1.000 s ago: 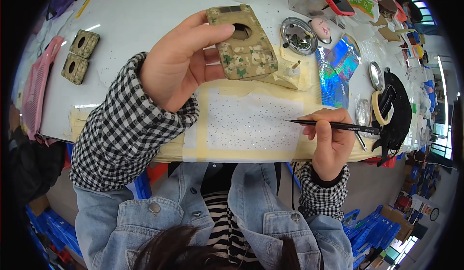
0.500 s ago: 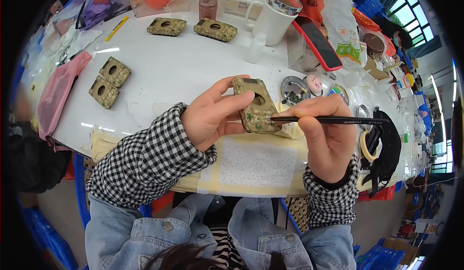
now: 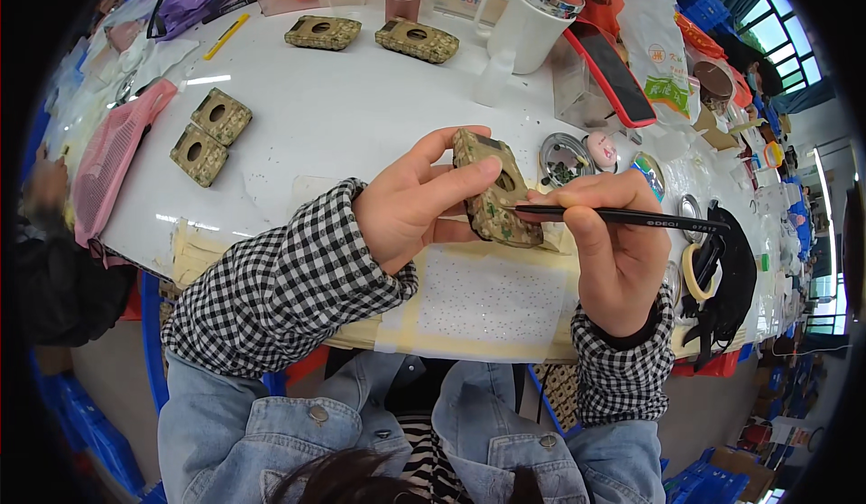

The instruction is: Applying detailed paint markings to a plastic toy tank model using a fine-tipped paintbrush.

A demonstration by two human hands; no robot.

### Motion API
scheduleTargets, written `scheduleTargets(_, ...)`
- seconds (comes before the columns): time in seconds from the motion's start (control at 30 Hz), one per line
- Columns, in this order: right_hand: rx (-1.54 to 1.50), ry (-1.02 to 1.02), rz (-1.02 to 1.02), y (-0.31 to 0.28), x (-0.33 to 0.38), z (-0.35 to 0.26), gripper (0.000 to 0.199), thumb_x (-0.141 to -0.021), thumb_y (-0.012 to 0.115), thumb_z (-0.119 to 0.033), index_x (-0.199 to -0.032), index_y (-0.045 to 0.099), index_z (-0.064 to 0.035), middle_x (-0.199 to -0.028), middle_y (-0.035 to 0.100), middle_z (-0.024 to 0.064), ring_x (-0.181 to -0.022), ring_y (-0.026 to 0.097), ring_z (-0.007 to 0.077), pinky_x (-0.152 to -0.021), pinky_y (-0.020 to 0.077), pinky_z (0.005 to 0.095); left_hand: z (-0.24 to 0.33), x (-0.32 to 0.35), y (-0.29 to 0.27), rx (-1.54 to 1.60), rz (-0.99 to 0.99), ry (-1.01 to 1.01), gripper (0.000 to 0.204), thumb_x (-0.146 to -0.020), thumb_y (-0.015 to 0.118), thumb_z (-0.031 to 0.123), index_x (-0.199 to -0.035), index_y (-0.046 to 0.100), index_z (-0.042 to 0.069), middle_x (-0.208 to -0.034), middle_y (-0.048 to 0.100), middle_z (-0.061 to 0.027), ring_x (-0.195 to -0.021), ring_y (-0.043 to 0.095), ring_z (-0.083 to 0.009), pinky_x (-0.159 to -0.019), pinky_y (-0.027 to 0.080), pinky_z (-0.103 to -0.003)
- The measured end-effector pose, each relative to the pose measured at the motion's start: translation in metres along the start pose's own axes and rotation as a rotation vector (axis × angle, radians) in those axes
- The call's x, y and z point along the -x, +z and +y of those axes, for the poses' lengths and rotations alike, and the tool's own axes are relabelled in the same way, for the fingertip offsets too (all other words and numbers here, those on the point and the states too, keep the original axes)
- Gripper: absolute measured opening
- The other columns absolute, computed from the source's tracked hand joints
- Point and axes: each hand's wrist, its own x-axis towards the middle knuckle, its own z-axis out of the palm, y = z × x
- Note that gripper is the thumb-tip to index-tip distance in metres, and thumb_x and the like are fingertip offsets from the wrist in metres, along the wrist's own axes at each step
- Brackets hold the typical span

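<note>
Two hands work above the white bench in the head view, the only view I have. My left hand has its grip closed around a camouflage-patterned block with a round hole, thumb on the near face, fingers over the top edge, holding it tilted above a taped speckled sheet. My right hand pinches a slim black pen-like tool, grip closed on the shaft; its tip meets the block just below the hole.

Four similar blocks lie well apart: a pair at left, two more at the far side, near a white mug.

Risks, as I judge them:
- Tip skids off the patterned face if the block rotates in the left grip.
- Small parts, too fine to resolve, could drop onto the sheet.
</note>
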Motion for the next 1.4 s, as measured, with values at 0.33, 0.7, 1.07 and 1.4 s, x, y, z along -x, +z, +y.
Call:
scheduleTargets(0.33,-0.04,0.017,0.011,0.0023,0.0001,-0.0019,0.01,-0.089,0.059,-0.006,-0.094,0.055,0.0024,-0.084,0.06,0.0065,-0.074,0.056,0.0112,-0.067,0.0444,0.0231,-0.0012,-0.0007,-0.0009,0.018,-0.002,0.0,0.064,-0.088,0.061,0.031,-0.135,0.027,0.004,-0.118,0.051,-0.0116,-0.105,0.057,-0.0201,-0.087,0.051,-0.035)
scheduleTargets(0.7,-0.008,0.014,0.029,0.0033,-0.0001,-0.0027,0.01,-0.088,0.06,-0.007,-0.093,0.056,0.0017,-0.084,0.062,0.007,-0.073,0.056,0.0111,-0.066,0.044,0.023,-0.0024,-0.0014,-0.0015,0.017,-0.007,0.003,0.065,-0.088,0.062,0.032,-0.135,0.027,0.004,-0.118,0.051,-0.0116,-0.105,0.057,-0.0203,-0.087,0.051,-0.035)
scheduleTargets(1.07,-0.103,0.076,0.035,0.0036,0.001,-0.0043,0.012,-0.091,0.057,-0.009,-0.093,0.052,0.0021,-0.083,0.061,0.0076,-0.074,0.056,0.0086,-0.065,0.0437,0.0206,-0.0019,-0.0012,-0.0006,0.02,0.006,-0.009,0.065,-0.087,0.063,0.033,-0.135,0.029,0.004,-0.116,0.052,-0.0118,-0.105,0.057,-0.0202,-0.087,0.051,-0.035)
scheduleTargets(1.4,-0.059,0.036,0.03,0.0046,-0.0003,-0.005,0.012,-0.091,0.057,-0.008,-0.093,0.052,0.0027,-0.083,0.062,0.0077,-0.073,0.057,0.0087,-0.065,0.0444,0.0202,-0.0032,-0.0018,-0.0013,0.023,0.0,-0.004,0.063,-0.087,0.063,0.033,-0.133,0.031,0.005,-0.115,0.053,-0.0112,-0.104,0.057,-0.0192,-0.086,0.051,-0.034)
